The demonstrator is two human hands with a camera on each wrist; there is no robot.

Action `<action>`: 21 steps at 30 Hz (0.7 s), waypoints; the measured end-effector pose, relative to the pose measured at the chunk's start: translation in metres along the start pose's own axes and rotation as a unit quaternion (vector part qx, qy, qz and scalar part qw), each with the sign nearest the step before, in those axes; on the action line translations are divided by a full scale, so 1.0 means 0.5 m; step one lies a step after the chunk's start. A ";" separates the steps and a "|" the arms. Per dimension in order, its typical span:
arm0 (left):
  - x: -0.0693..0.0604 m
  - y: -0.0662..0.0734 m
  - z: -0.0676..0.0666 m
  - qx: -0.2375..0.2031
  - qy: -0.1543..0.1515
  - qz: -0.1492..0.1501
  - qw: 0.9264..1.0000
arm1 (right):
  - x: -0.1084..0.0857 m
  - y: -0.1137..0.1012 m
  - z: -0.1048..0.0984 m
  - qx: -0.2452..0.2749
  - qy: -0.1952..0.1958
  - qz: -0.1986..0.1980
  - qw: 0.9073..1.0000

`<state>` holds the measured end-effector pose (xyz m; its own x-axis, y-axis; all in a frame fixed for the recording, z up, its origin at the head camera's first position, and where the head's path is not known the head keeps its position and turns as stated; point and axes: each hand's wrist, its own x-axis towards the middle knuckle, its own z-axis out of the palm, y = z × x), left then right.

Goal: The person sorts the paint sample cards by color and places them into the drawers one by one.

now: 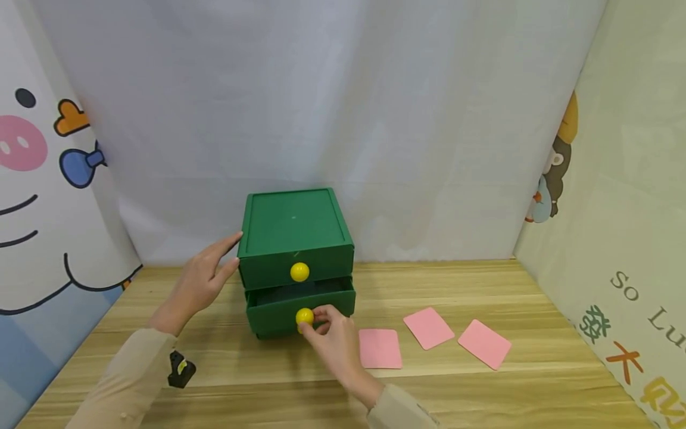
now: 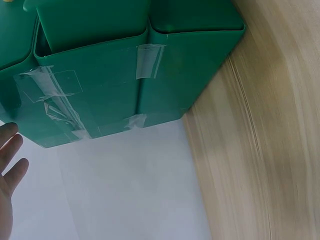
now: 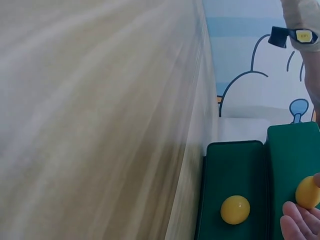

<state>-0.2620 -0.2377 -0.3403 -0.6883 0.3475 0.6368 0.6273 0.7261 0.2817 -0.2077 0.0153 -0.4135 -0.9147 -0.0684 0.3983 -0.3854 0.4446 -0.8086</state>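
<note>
A green drawer cabinet (image 1: 293,220) stands on the table, its middle drawer (image 1: 302,301) pulled partly out. My right hand (image 1: 340,339) pinches the round yellow knob (image 1: 305,317) of that drawer between thumb and fingers. In the right wrist view the lowest drawer (image 3: 235,170), with its own yellow knob (image 3: 235,210), sits back beneath it. The top drawer (image 1: 268,271) is closed. My left hand (image 1: 202,279) is at the cabinet's upper left side, fingers extended; its fingertips reach the edge in the head view, though contact is unclear.
Pink cards (image 1: 380,348) lie on the wooden table (image 1: 445,399) right of the cabinet. A white curtain (image 1: 429,149) hangs behind; printed cloths flank both sides. Clear tape (image 2: 150,61) joins the cabinet's sections. A black device (image 1: 181,369) is at my left wrist.
</note>
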 end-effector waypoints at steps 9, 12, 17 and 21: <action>0.002 -0.001 0.000 -0.001 -0.003 0.004 1.000 | 0.021 -0.001 0.008 -0.036 0.012 -0.006 0.999; 0.002 -0.001 0.000 -0.001 -0.002 0.005 1.000 | 0.025 -0.003 0.010 -0.048 0.011 0.002 0.999; 0.002 -0.003 0.002 -0.001 -0.003 0.004 1.000 | 0.034 -0.001 0.014 -0.052 0.008 0.006 0.999; 0.001 -0.004 0.001 -0.003 -0.002 0.003 1.000 | 0.045 0.002 0.019 -0.032 0.005 -0.006 0.999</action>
<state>-0.2636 -0.2386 -0.3410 -0.6864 0.3542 0.6352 0.6334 0.7203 0.2828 -0.2297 0.0056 -0.4094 -0.9084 -0.0658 0.4128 -0.3882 0.4993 -0.7746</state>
